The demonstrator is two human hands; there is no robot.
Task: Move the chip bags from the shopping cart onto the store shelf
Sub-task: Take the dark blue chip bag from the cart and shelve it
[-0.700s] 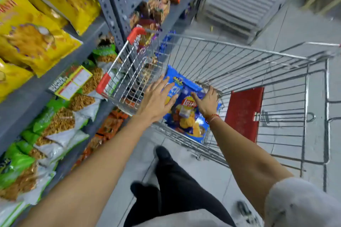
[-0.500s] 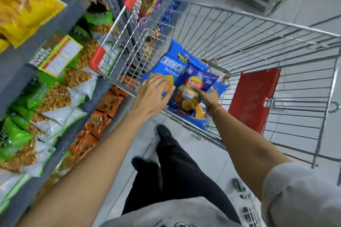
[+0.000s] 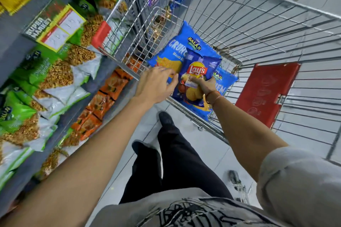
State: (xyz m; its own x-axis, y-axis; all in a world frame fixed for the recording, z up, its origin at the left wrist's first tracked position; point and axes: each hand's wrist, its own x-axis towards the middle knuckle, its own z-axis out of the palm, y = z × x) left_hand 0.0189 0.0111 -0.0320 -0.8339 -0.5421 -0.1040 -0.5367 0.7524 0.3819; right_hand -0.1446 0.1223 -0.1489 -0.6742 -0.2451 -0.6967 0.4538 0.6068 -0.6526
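A dark blue Lay's chip bag lies on top of two light blue Balaji bags, one to its left and one to its right, in the wire shopping cart. My right hand grips the Lay's bag at its lower middle. My left hand hovers over the cart's near rim, fingers spread, fingertips touching the left Balaji bag's lower edge. The grey store shelf runs along the left.
Green snack bags and orange packs fill the shelf rows on the left, with a yellow price tag on the shelf edge. The cart's red child-seat flap sits to the right. My legs and a cart wheel are below.
My right hand has closed on the Lay's bag and raised it slightly. My left hand has drawn nearer the left Balaji bag. The view has tilted down towards the cart.
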